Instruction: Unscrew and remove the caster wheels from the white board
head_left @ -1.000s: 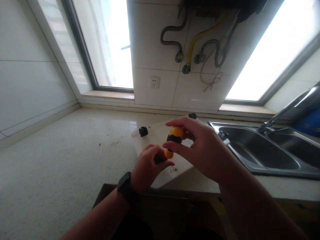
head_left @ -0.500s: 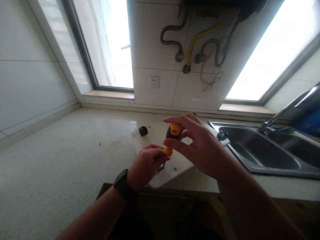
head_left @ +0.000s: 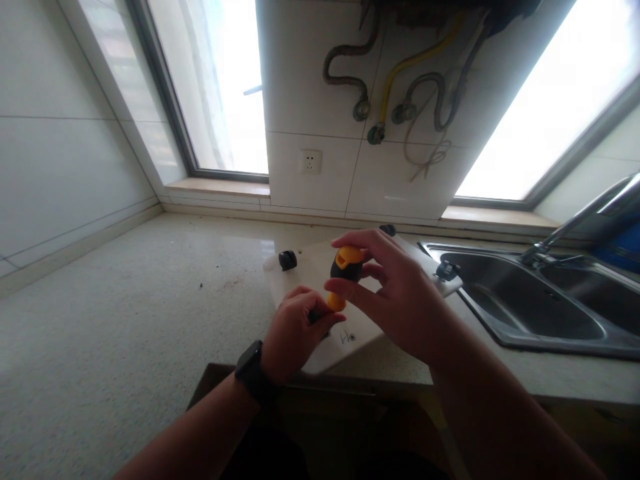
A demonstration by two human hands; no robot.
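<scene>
My right hand (head_left: 385,287) grips a screwdriver (head_left: 346,265) with a stubby yellow-and-black handle. The screwdriver stands nearly upright, its lower end hidden behind my left fingers. My left hand (head_left: 300,327), wearing a black watch (head_left: 250,367), is closed right beside the lower yellow part of the handle. Its fingers pinch a small dark caster (head_left: 315,319), mostly covered by the hand. Under both hands lies a white panel (head_left: 330,357) on the counter near its front edge. Black casters (head_left: 287,260) are on other corners, including one at the back (head_left: 387,230) and one at right (head_left: 447,270).
A speckled stone counter (head_left: 125,320) extends to the left, with small dark specks on it. A steel double sink (head_left: 525,300) with a faucet (head_left: 540,250) is at right. Pipes (head_left: 350,80) and a wall socket (head_left: 311,161) are on the tiled wall behind.
My left hand has shifted slightly to the right and covers more of the metal plate beneath it. The right hand's grip on the screwdriver has turned only a little. The camera view moved slightly.
</scene>
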